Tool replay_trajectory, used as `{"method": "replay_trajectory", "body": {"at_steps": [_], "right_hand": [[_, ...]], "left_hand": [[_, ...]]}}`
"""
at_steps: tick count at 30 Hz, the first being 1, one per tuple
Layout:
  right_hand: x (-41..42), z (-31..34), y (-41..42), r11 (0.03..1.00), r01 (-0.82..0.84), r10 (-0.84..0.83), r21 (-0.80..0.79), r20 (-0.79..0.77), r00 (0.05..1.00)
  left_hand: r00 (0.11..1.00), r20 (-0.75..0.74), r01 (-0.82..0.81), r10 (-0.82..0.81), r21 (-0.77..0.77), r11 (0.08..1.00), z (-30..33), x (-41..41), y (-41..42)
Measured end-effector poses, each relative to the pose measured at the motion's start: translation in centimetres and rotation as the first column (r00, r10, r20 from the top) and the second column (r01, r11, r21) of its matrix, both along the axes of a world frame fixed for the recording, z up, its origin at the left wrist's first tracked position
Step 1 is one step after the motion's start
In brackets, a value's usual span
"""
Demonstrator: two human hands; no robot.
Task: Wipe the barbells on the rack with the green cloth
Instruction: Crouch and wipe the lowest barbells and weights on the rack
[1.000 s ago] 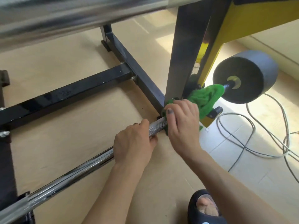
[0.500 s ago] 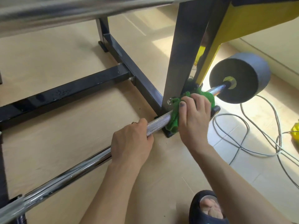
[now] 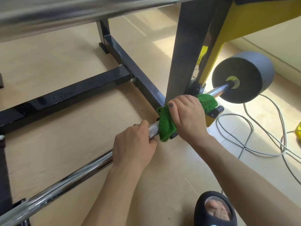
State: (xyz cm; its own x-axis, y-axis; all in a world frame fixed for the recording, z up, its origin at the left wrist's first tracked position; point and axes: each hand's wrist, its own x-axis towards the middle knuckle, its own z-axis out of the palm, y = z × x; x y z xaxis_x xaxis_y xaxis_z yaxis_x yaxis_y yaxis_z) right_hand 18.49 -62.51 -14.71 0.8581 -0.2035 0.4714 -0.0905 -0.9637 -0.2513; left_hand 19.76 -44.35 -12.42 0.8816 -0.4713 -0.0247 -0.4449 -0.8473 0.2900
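Foot: a dark slipper (image 3: pixel 215 209) on the floor (image 3: pixel 65 88), nearest the camera.
Left hand (image 3: pixel 133 147): fingers curled round the lowest barbell (image 3: pixel 65 181), steadying it beside the knurled part.
Right hand (image 3: pixel 189 116): fingers wrapped over the green cloth (image 3: pixel 166 126), which circles the bar at the rack upright (image 3: pixel 184 51).
Beyond: grey weight (image 3: pixel 244 79) on the bar's end; cables (image 3: pixel 254 136) lie under it.
Risk: the cloth may snag on the black bar rest (image 3: pixel 215 110), or knuckles may strike the upright, since the wipe runs tight against the frame.
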Motion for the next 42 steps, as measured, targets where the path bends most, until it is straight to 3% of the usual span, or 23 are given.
{"method": "replay_trajectory", "body": {"at_steps": [3, 7, 11, 13, 17, 21, 23, 25, 26, 28, 29, 35, 37, 39, 40, 42], "right_hand": [[-0.1, -1.0, 4.1, 0.988, 0.113, -0.12, 0.105, 0.058, 0.991], [-0.7, -0.7, 8.9, 0.993, -0.084, 0.073, 0.087, 0.119, 0.99], [-1.4, -1.1, 11.7, 0.963, -0.268, 0.267, -0.002, 0.087, 0.96], [-0.9, -1.0, 8.7, 0.944, -0.319, 0.325, -0.08, 0.066, 0.944], [-0.8, -0.2, 0.5, 0.983, -0.089, 0.096, -0.16, 0.037, 0.995], [0.1, -0.1, 1.6, 0.992, 0.124, -0.125, -0.032, -0.024, 0.992], [1.1, 1.3, 2.7, 0.987, 0.103, -0.126, -0.126, -0.19, 0.974], [2.8, 3.1, 3.4, 0.97, -0.059, -0.079, -0.235, -0.536, 0.84], [3.9, 4.1, 3.6, 0.977, -0.099, -0.058, -0.189, -0.681, 0.73], [5.8, 5.7, 4.2, 0.998, -0.044, -0.024, -0.044, -0.921, 0.388], [6.6, 6.1, 4.4, 0.999, 0.025, 0.018, 0.026, -0.967, 0.254], [8.0, 6.6, 5.1, 0.998, 0.042, 0.045, 0.047, -0.998, 0.052], [7.7, 5.9, 5.4, 0.992, 0.074, 0.101, 0.106, -0.993, 0.068], [6.7, 5.5, 5.6, 0.99, -0.066, 0.134, 0.123, -0.972, 0.195], [6.1, 5.6, 5.7, 0.981, -0.177, 0.125, 0.076, -0.95, 0.288], [4.3, 4.8, 6.6, 0.944, -0.323, 0.141, -0.073, -0.793, 0.593]], "left_hand": [[1.0, 0.003, 0.01, -0.01, 0.011, 1.0, 0.7, 0.2, 0.7], [0.994, -0.09, -0.039, 0.057, 0.191, 0.981, 2.2, 1.1, 3.9], [0.934, -0.326, -0.083, 0.15, 0.211, 0.974, 1.2, 1.1, 6.3], [0.928, -0.345, -0.073, 0.142, 0.204, 0.976, 0.8, 1.2, 6.7], [0.952, -0.28, -0.073, 0.125, 0.19, 0.979, 0.8, 0.8, 7.3], [0.961, -0.26, -0.052, 0.099, 0.183, 0.982, 0.6, 0.7, 7.2], [0.966, -0.241, -0.042, 0.088, 0.187, 0.981, 0.3, 0.8, 7.0], [0.972, -0.22, -0.043, 0.087, 0.196, 0.98, 0.0, 0.9, 6.9], [0.973, -0.214, -0.046, 0.088, 0.194, 0.98, -0.2, 0.9, 6.8], [0.971, -0.223, -0.043, 0.084, 0.185, 0.982, -0.4, 1.2, 6.6], [0.967, -0.24, -0.037, 0.08, 0.18, 0.983, -0.5, 1.3, 6.7], [0.96, -0.276, -0.009, 0.057, 0.174, 0.985, -0.7, 1.7, 6.7], [0.96, -0.274, -0.013, 0.063, 0.18, 0.984, -0.7, 1.6, 6.6], [0.963, -0.261, -0.018, 0.067, 0.189, 0.982, -0.7, 1.5, 6.6], [0.965, -0.254, -0.019, 0.068, 0.191, 0.981, -0.7, 1.5, 6.6], [0.968, -0.24, -0.029, 0.076, 0.193, 0.981, -0.7, 1.4, 6.4]]}}
